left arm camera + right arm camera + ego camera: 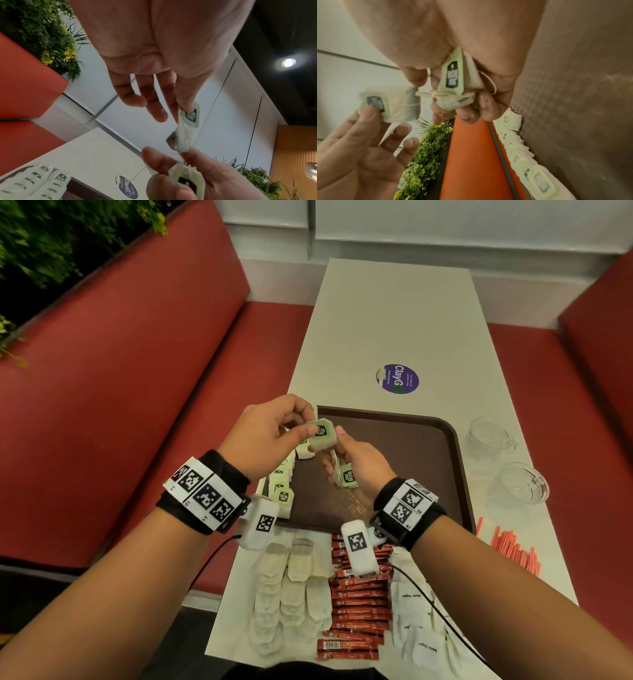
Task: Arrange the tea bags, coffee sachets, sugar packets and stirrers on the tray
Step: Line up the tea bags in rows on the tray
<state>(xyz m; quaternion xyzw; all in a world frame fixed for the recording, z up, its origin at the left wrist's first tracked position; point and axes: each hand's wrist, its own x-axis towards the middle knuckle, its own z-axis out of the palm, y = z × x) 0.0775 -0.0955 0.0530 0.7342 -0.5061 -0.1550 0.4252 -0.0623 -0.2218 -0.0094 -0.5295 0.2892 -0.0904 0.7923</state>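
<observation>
My left hand [301, 428] is raised over the brown tray's [411, 474] far-left corner and pinches a tea bag [320, 436] with a green tag between thumb and forefinger. In the left wrist view that tea bag [186, 129] hangs from the pinch. My right hand [342, 453] is just right of it, fingers curled round a second green-tagged tea bag [348, 477]. In the right wrist view, strings [433, 94] run tangled between the gripped bag [452, 77] and the left hand's bag [395, 106]. A row of tagged tea bags [281, 486] lies along the tray's left edge.
In front of the tray lie plain tea bags [291, 594], red coffee sachets [359, 604], white sugar packets [418, 631] and red stirrers [513, 549]. Two glass cups [489, 436] stand right of the tray. A purple sticker [397, 379] marks the table beyond. Red benches flank both sides.
</observation>
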